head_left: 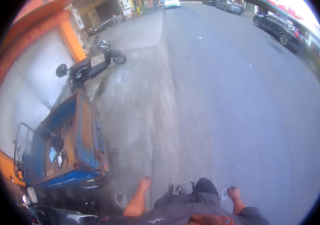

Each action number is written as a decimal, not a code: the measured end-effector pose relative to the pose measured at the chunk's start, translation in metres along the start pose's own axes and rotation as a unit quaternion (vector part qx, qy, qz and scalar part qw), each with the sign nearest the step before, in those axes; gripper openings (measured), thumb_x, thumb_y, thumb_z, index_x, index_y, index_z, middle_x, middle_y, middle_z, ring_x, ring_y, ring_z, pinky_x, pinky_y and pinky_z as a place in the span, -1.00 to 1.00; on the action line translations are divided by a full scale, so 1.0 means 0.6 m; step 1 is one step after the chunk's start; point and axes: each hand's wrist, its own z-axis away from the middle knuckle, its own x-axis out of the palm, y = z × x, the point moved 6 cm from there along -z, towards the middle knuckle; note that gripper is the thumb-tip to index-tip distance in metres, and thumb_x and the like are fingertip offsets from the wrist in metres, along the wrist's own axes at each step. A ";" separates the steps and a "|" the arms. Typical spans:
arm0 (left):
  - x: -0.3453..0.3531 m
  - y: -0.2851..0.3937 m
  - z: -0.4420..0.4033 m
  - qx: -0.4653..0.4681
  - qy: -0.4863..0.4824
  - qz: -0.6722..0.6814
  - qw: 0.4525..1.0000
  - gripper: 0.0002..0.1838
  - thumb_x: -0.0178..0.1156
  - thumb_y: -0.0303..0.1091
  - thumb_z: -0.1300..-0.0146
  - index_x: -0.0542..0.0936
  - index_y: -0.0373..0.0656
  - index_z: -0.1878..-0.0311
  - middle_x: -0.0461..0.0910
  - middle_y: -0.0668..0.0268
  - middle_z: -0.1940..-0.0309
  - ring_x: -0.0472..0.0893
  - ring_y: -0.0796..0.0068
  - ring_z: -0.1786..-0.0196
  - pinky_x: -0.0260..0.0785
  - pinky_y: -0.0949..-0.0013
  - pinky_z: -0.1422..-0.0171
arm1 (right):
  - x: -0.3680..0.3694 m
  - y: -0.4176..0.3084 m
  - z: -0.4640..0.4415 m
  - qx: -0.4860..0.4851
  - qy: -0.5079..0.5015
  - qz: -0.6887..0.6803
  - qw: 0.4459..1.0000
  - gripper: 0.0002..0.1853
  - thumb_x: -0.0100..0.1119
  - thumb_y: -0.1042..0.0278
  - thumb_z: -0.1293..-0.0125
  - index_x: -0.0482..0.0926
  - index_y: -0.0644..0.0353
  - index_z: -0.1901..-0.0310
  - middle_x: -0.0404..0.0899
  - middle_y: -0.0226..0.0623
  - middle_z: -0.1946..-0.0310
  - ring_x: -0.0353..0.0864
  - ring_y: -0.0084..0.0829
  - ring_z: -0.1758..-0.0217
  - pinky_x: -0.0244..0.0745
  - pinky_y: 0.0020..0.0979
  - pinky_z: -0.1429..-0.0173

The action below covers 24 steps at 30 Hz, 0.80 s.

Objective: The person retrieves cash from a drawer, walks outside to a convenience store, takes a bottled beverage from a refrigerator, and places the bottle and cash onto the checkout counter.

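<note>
My left hand (144, 182) hangs beside my body over the edge of the pale concrete strip. It is small and smeared, so its fingers cannot be made out, and no object shows in it. On the other side, my right hand (234, 193) is low over the asphalt with its fingers closed round a small pale flat item (225, 194). What kind of item that is cannot be told. Between the hands are my dark shirt (184, 204) and a dark trouser leg (206, 186). Something brown (210, 219) crosses the shirt at the bottom edge.
A blue cargo tricycle (87, 131) with odds and ends in its rusty bed stands at left. Beyond it is a parked black scooter (92, 69) by a shutter (42, 60). Dark cars (278, 30) line the far right. A light-coloured vehicle (172, 3) is far up the road.
</note>
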 end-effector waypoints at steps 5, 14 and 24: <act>-0.129 0.376 -0.295 0.174 0.089 0.065 0.978 -0.59 0.10 -0.14 -0.11 0.60 -0.23 0.08 0.59 -0.02 0.12 0.53 -0.01 -0.03 0.36 0.12 -0.13 | 0.072 0.010 -0.042 0.262 -0.117 0.038 0.957 -0.70 0.13 0.23 -0.05 0.64 0.27 0.27 0.61 -0.04 0.45 0.61 -0.15 0.32 0.47 -0.16 0.23; -0.146 0.478 -0.610 -0.058 -0.023 -0.060 0.996 -0.55 0.21 -0.05 -0.02 0.61 -0.20 0.13 0.62 0.02 0.19 0.58 0.04 0.04 0.41 0.15 -0.05 | -0.018 -0.374 -0.712 0.257 -0.019 -0.156 0.954 -0.74 0.16 0.36 -0.05 0.61 0.35 0.27 0.57 -0.15 0.53 0.54 -0.34 0.48 0.43 -0.25 0.45; -0.165 0.560 -0.875 0.131 -0.102 -0.227 0.960 -0.88 0.20 -0.26 0.25 0.64 -0.04 0.60 0.59 0.18 0.58 0.60 0.16 0.45 0.45 0.12 0.36 | -0.225 -1.282 -1.444 -0.148 0.004 -0.244 0.958 -0.68 0.14 0.23 -0.18 0.61 0.36 0.22 0.62 -0.23 0.36 0.54 -0.47 0.30 0.43 -0.39 0.23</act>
